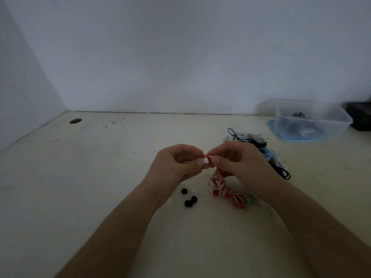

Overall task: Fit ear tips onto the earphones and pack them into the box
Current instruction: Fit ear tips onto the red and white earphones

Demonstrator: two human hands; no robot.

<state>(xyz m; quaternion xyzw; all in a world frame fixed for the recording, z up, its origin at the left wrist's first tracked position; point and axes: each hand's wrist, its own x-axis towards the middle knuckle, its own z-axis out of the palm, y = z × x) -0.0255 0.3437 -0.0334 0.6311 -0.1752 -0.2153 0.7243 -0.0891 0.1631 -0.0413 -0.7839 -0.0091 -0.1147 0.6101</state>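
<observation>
I can read no text, label, brand, number or sign anywhere in this view. The clear plastic box (313, 119) at the far right carries no legible marking on its walls, and its blue lid (289, 138) beneath it shows none either. The dark object (360, 117) at the right edge is too dim for me to make out any lettering. The wall (180, 57) and the table (100, 177) are plain, with only scuffs and specks, nothing I can read as characters.
</observation>
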